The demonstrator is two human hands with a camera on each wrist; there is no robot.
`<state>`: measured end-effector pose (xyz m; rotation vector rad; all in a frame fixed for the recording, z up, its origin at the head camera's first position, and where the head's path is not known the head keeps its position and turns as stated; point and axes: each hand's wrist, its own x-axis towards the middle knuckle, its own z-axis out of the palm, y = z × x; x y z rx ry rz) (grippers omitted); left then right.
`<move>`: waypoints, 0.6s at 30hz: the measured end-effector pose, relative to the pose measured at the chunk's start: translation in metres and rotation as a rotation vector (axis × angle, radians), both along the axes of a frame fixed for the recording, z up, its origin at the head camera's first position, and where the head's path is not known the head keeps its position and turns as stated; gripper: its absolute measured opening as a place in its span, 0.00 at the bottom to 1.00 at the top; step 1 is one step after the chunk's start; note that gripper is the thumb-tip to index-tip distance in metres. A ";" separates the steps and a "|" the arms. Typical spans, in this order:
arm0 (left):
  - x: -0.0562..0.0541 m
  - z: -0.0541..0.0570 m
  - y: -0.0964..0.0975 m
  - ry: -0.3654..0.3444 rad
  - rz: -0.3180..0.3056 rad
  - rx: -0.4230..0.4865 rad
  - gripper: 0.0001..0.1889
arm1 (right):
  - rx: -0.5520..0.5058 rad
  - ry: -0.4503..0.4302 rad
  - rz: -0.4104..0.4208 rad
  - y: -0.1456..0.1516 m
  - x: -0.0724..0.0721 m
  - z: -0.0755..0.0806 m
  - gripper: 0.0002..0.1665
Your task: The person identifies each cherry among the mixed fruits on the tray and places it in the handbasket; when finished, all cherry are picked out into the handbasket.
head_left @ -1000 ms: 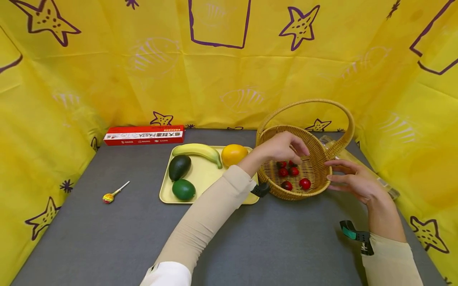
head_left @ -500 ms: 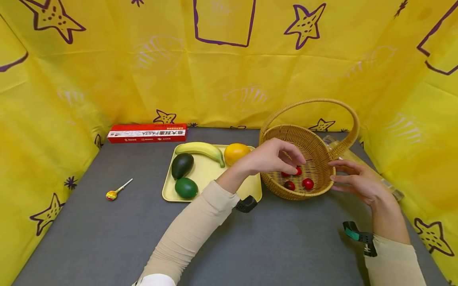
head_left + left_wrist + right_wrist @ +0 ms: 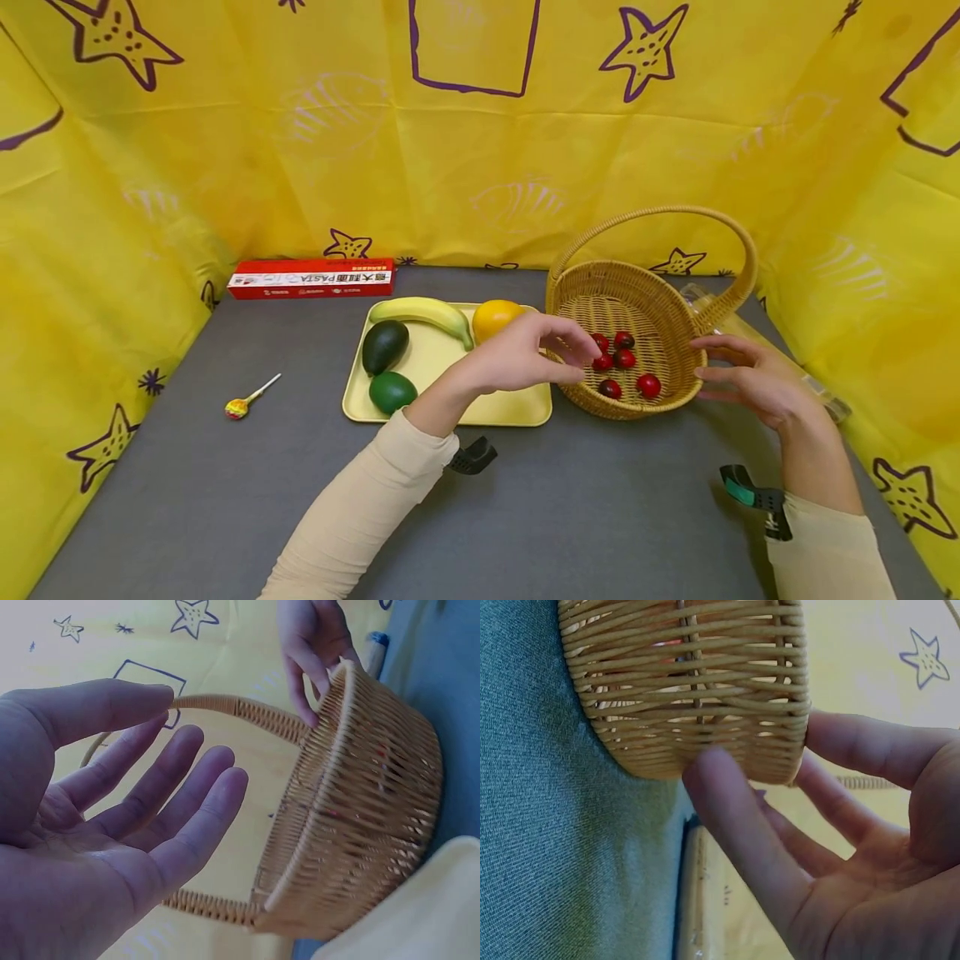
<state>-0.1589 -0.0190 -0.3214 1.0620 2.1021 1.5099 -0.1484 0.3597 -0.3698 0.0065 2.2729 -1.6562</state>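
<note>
My left hand (image 3: pixel 528 354) hovers over the left rim of the wicker basket (image 3: pixel 558 392), beside the orange fruit (image 3: pixel 495 318). Its fingers curve loosely, and the left wrist view shows nothing in the palm. Inside the basket lie several small round red fruits (image 3: pixel 648 385) with dark patches. On the other side, my right hand (image 3: pixel 757 379) touches the basket's right rim and outer wall with extended fingers (image 3: pixel 731 802). The basket stands upright on the grey table, its arched handle (image 3: pixel 660 210) raised.
A pale yellow tray (image 3: pixel 480 408) left of the basket bears a banana (image 3: pixel 423 312), an avocado (image 3: pixel 386 346), a green fruit (image 3: pixel 392 392) and the orange one. Farther left are a lollipop (image 3: pixel 238 407) and a red pasta box (image 3: pixel 311 279). A clear package (image 3: pixel 795 367) lies behind my right hand.
My left hand has dipped into the basket near the red fruits, then drawn back left to its rim, uncovering them. My right hand stays at the right rim.
</note>
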 end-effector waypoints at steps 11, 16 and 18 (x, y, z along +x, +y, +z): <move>0.018 -0.011 -0.030 -0.029 0.112 -0.073 0.18 | 0.436 0.186 0.012 -0.025 0.016 0.019 0.35; 0.026 -0.016 -0.043 0.059 0.188 -0.151 0.18 | 0.634 0.217 -0.008 -0.036 0.025 0.030 0.37; 0.030 -0.018 -0.047 0.118 0.221 -0.185 0.18 | 0.677 0.224 -0.011 -0.041 0.029 0.035 0.38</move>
